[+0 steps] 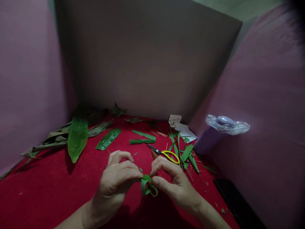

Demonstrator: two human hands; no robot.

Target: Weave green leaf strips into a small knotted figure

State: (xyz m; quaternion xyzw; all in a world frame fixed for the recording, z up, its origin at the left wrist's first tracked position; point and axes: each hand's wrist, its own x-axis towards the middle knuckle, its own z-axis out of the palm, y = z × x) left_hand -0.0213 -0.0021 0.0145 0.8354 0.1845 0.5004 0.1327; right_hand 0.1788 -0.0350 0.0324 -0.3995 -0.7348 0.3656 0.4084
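Note:
Between my two hands is a green leaf strip point(144, 186), bent into small loops and held just above the red cloth. My left hand point(119, 178) pinches its upper left side between thumb and fingers. On the other side, my right hand point(172, 181) has thumb and forefinger closed at the right edge of the loops. The exact contact points of the fingertips are partly hidden. Just beyond my right hand lie scissors point(164, 153) with yellow handles and dark blades. Cut leaf strips point(143, 141) rest farther back on the cloth.
A long green leaf point(78, 136) and dried leaves point(54, 140) lie at the left. Another cut leaf piece point(108, 139) is nearby. Leaf scraps point(188, 152), white paper point(184, 131) and a purple bin point(209, 140) stand right. A black flat object point(234, 200) lies nearer. Walls enclose the red cloth point(47, 197).

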